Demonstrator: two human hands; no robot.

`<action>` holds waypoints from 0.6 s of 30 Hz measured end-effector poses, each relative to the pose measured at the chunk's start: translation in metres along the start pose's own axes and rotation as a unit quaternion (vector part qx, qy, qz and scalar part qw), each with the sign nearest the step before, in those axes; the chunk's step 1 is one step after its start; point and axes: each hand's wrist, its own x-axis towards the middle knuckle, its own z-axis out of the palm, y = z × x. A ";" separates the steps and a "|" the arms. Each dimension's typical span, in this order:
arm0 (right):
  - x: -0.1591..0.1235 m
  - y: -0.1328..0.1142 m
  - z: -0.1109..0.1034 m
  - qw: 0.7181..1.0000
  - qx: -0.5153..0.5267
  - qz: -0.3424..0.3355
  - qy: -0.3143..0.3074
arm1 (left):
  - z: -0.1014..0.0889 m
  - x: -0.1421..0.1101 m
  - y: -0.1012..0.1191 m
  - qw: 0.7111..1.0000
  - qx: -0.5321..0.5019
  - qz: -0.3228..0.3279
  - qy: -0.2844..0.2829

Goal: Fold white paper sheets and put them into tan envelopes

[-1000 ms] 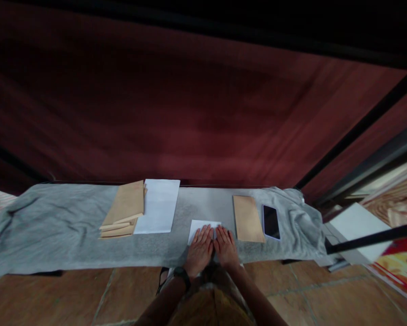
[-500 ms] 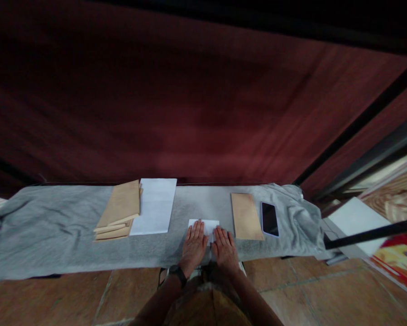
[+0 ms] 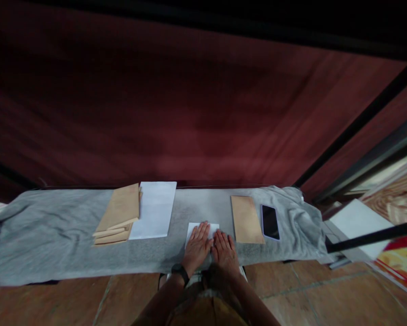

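A small folded-looking white sheet of paper (image 3: pixel 191 230) lies at the near middle of the grey cloth (image 3: pixel 203 203). My left hand (image 3: pixel 198 246) rests flat on it, fingers stretched out, a dark band around the wrist. Close beside it, my right hand (image 3: pixel 224 249) is also flat, its fingertips at the paper's right edge. The hands cover most of the paper's lower part. To the right of my right hand lies a single brown envelope (image 3: pixel 247 219). Left of my hands are a larger stack of white paper (image 3: pixel 155 210) and several brown envelopes (image 3: pixel 120 208) overlapping it.
A phone (image 3: pixel 270 222) with a dark screen lies right of the single envelope. Behind the cloth-covered surface rises a dark red panel (image 3: pixel 196 113). A black bar (image 3: pixel 373 235) crosses the right side, before a white board (image 3: pixel 357 222). Tiled floor (image 3: pixel 284 290) shows below.
My left hand has slid a little to the right over the paper, closer to my right hand, uncovering more of its left side. The whole view has shifted slightly.
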 end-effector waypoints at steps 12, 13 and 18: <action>0.040 -0.024 -0.003 0.999 0.029 0.018 -0.043 | 0.007 -0.013 -0.023 0.997 0.035 -0.067 0.032; 0.041 -0.023 -0.002 0.998 0.021 0.022 -0.050 | 0.007 -0.013 -0.022 0.996 0.039 -0.075 0.033; 0.039 -0.016 -0.002 0.995 -0.003 0.069 -0.067 | 0.004 -0.015 -0.021 0.990 0.056 -0.122 0.045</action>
